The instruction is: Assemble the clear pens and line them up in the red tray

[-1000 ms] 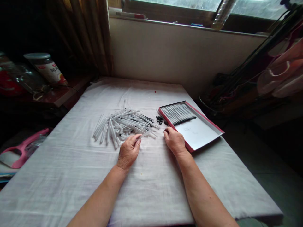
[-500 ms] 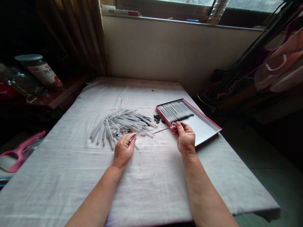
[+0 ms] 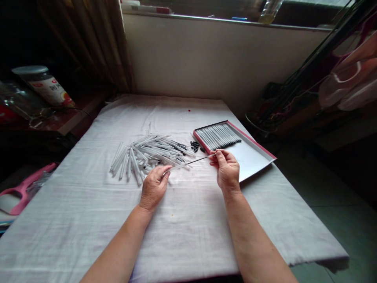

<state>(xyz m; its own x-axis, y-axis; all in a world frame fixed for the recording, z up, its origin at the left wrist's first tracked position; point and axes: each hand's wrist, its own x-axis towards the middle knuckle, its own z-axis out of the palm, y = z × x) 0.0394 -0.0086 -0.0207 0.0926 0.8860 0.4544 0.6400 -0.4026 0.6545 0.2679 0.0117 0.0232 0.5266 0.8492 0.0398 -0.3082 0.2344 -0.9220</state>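
A table [image 3: 188, 239] under a pale, creased cloth; across it two bare forearms angle inward from the near edge. The left hand [image 3: 153, 188], back upward, pinches a clear tube [image 3: 177, 167] between thumb and fingers, pointing it rightward. The right hand [image 3: 228, 173], thumb uppermost and fingers curled, grips the right end of a thin dark rod [image 3: 200, 159] before a pink-rimmed tray [image 3: 250, 157]. Tube and rod meet end to end near a pile of tubes [image 3: 156, 149]; whether one enters the other is too small to tell. Small black caps [image 3: 194, 146] lie beside the tray.
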